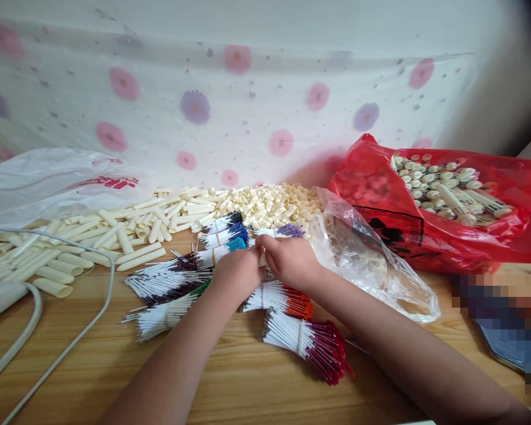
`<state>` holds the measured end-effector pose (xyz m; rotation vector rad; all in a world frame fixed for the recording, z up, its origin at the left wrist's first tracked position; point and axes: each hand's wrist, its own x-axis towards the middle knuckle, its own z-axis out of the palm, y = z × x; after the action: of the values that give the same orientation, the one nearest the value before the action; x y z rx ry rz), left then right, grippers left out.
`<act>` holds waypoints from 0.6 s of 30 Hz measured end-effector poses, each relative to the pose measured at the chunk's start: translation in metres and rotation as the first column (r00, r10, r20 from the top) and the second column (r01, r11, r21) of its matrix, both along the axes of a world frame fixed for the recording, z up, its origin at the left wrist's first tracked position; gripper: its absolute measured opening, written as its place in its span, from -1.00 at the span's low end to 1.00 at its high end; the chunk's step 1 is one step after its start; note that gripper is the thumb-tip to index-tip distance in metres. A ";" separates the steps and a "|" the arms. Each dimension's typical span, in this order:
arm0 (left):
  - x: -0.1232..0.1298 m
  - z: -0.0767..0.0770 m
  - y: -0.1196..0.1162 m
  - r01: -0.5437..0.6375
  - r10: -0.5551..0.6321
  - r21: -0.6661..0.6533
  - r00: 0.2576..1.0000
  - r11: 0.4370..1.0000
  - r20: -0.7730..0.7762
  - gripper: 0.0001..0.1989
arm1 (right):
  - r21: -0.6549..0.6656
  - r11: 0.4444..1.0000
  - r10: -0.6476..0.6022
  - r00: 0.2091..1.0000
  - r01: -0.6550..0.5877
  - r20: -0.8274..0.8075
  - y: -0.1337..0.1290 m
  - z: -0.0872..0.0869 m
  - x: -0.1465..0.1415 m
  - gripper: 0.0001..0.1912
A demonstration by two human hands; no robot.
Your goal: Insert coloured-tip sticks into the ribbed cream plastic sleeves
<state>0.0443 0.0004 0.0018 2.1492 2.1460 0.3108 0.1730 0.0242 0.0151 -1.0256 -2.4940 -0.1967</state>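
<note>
My left hand [239, 268] and my right hand [289, 260] meet over the middle of the table, fingers closed and pressed together. A sliver of something pale shows between them, but my fingers hide what it is. Around them lie banded bundles of white pen refills with coloured ends. The dark red bundle [307, 345] is nearest to me, with an orange one [277, 298] beneath my right wrist. By my left forearm are a green bundle [168, 316] and a loosely fanned brown one [172, 283]. Blue [223, 236] and purple [287, 231] bundles lie beyond my hands.
Cream pen barrels [75, 248] spread across the left, beside a heap of small slotted cream parts [274, 206]. At right, a red plastic bag [380, 200] holds several pen-like pieces, with a clear bag [371, 265] before it. A white cable [110, 289] crosses the left side.
</note>
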 end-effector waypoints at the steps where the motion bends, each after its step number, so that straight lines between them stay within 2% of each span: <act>1: 0.000 0.001 0.000 -0.015 0.015 0.013 1.000 1.000 -0.015 -0.71 | -0.034 0.999 -0.028 1.000 0.027 -0.011 -0.001 0.001 -0.001 -0.74; 3: 0.000 0.004 -0.001 -0.034 0.036 0.042 0.998 0.999 -0.043 -0.73 | -0.100 0.994 -0.056 0.998 0.052 -0.041 -0.001 0.002 -0.003 -0.72; 6: -0.003 0.007 -0.002 -0.059 0.066 0.088 0.994 0.994 -0.082 -0.75 | -0.183 0.983 -0.036 0.995 0.018 -0.094 0.005 0.003 0.000 -0.68; 9: -0.008 0.010 -0.002 -0.045 0.057 0.129 0.994 0.991 -0.090 -0.76 | -0.219 0.976 -0.038 0.987 0.002 -0.158 0.019 0.017 0.016 -0.61; 11: -0.010 0.012 -0.002 -0.014 0.027 0.148 0.996 0.989 -0.088 -0.74 | -0.210 0.976 -0.111 0.970 0.065 -0.216 0.029 0.034 0.036 -0.59; 14: -0.010 0.018 -0.003 -0.022 0.032 0.137 0.997 0.990 -0.074 -0.73 | -0.167 0.956 -0.279 0.922 0.241 -0.268 0.041 0.057 0.078 -0.50; 16: -0.008 0.022 -0.005 -0.051 0.058 0.132 0.997 0.990 -0.045 -0.75 | -0.173 0.930 -0.354 0.915 0.323 -0.196 0.046 0.060 0.104 -0.56; 18: -0.006 0.025 -0.008 -0.062 0.065 0.155 0.998 0.986 -0.009 -0.77 | -0.224 0.902 -0.390 0.919 0.368 -0.061 0.051 0.049 0.119 -0.67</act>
<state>0.0384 -0.0074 0.0266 2.1700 2.2718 0.4844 0.2922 0.0751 0.0646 -1.5669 -2.2320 0.0053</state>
